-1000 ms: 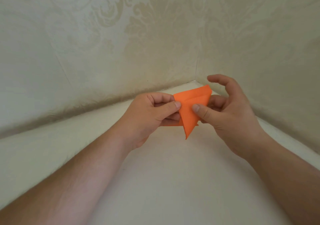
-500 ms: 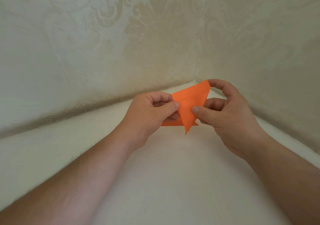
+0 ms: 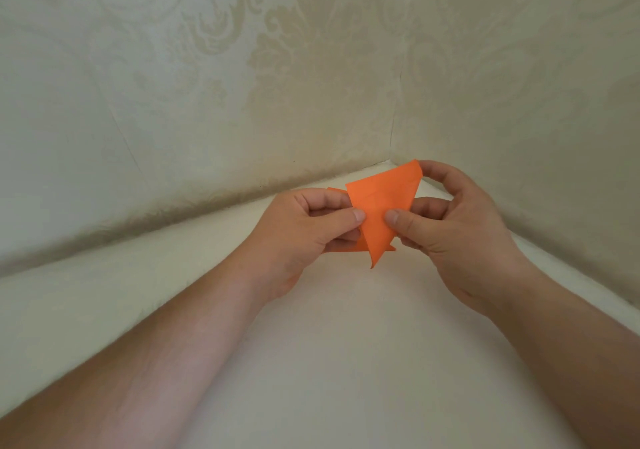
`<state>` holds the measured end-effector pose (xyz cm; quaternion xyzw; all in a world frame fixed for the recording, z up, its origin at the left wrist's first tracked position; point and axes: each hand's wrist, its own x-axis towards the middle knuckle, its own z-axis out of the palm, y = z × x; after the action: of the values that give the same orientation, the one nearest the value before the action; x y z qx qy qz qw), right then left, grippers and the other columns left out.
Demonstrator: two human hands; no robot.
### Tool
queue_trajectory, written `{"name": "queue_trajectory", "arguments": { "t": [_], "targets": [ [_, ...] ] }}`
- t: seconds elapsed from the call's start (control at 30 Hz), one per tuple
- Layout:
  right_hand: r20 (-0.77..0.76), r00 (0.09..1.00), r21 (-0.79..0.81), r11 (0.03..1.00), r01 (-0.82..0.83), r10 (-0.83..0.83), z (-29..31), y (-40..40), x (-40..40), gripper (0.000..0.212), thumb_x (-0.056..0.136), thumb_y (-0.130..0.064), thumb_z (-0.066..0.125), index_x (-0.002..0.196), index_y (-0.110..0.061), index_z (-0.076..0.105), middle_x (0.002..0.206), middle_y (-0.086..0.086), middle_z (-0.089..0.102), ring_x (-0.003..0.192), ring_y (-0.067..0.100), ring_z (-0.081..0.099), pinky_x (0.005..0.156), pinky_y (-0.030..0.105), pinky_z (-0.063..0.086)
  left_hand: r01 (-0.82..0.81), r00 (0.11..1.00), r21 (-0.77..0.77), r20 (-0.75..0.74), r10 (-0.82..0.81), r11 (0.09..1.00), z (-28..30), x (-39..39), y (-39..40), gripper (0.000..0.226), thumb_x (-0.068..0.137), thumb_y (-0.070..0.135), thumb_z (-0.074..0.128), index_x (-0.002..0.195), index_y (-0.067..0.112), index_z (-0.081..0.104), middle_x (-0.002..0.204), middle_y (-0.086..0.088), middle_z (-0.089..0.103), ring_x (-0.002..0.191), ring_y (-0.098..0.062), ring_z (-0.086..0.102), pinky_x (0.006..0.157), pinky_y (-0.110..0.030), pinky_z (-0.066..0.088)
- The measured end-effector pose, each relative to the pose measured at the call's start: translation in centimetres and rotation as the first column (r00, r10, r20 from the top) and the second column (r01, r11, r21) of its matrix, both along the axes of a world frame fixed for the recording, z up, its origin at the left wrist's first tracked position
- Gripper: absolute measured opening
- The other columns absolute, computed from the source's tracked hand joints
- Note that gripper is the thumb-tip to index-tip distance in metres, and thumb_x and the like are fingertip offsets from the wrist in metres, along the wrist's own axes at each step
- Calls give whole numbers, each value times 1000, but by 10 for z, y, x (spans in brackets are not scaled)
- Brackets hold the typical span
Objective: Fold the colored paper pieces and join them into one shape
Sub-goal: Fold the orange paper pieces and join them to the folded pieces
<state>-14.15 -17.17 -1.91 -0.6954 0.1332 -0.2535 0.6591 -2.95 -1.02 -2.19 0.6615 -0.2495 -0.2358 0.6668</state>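
A folded orange paper piece (image 3: 379,206) is held in the air above the white table (image 3: 346,362), between both hands. It looks like a triangle with its tip pointing down. My left hand (image 3: 304,234) pinches its left side between thumb and fingers. My right hand (image 3: 453,230) pinches its right side with the thumb in front, and the index finger curls over the top right corner. Small orange edges stick out behind the left hand's fingers and under the triangle. No other colored paper shows.
The white table fills the lower part of the view and ends in a corner (image 3: 391,161) where two patterned cream walls meet, just behind the hands. Both forearms reach in from the bottom corners.
My right index finger has come down from open air onto the paper's top right corner. The paper has tilted more upright, and an orange edge now shows behind the left fingers.
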Motion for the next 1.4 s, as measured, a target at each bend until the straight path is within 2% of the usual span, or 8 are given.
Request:
{"name": "queue_trajectory", "arguments": {
  "t": [0.17,0.4,0.57,0.73,1.0,1.17,1.27,1.4],
  "targets": [
    [6,1000,-10,1000,-1,1,-1,0,1,62,83,-6,82,128,-38,55,83,7,75,77,16,72,77,34,54,-45,998,-14,35,45,999,1,0,0,8,92,13,74,89,9,80,83,-14,73,78,-20,69,88,-51,62],
    [-51,993,122,987,-101,108,-1,4,0,40,91,-10,73,126,-25,62,98,11,78,79,18,70,77,34,57,-48,994,-49,92,52,998,1,-3,-1,8,94,12,73,95,7,78,86,-12,77,78,-17,72,85,-35,63],
    [-138,978,88,986,-145,156,-2,4,0,8,93,-18,70,93,-12,75,92,10,76,75,14,64,73,31,51,-63,990,-43,125,68,997,1,-4,-1,4,91,10,75,91,6,77,84,-13,78,78,-21,74,86,-38,63],
    [-130,981,96,987,-129,141,-2,1,1,25,93,-16,71,69,-14,64,75,7,64,64,14,57,69,33,48,-162,962,-72,209,174,984,2,-2,-1,2,91,10,76,91,9,78,86,-14,79,79,-27,77,92,-53,60],
    [-166,980,49,994,-101,108,-4,1,2,27,94,-15,71,67,-16,68,74,7,65,64,15,57,68,35,48,-220,933,-87,273,236,972,3,-5,-1,8,89,6,78,84,14,78,79,-10,78,69,-22,76,82,-49,64],
    [-161,979,65,991,-118,127,-4,-1,1,16,90,-15,75,75,-13,68,75,8,66,67,16,57,69,33,48,-166,965,-26,199,168,986,3,-4,-1,6,90,6,75,85,10,76,80,-17,77,78,-35,77,81,-47,64],
    [-142,981,72,990,-125,134,-4,-1,1,12,87,-15,78,94,-6,74,87,19,73,75,19,61,68,29,50,-119,981,-1,154,118,993,4,-7,0,4,90,4,75,86,5,74,78,-18,77,73,-28,77,77,-42,65],
    [-156,983,75,994,-85,96,-5,-3,2,8,84,-16,81,83,-11,74,79,10,70,71,16,59,69,30,49,-160,969,13,193,155,987,4,-6,0,8,89,4,76,81,8,74,74,-15,76,67,-23,75,75,-40,65]
  ]
}}
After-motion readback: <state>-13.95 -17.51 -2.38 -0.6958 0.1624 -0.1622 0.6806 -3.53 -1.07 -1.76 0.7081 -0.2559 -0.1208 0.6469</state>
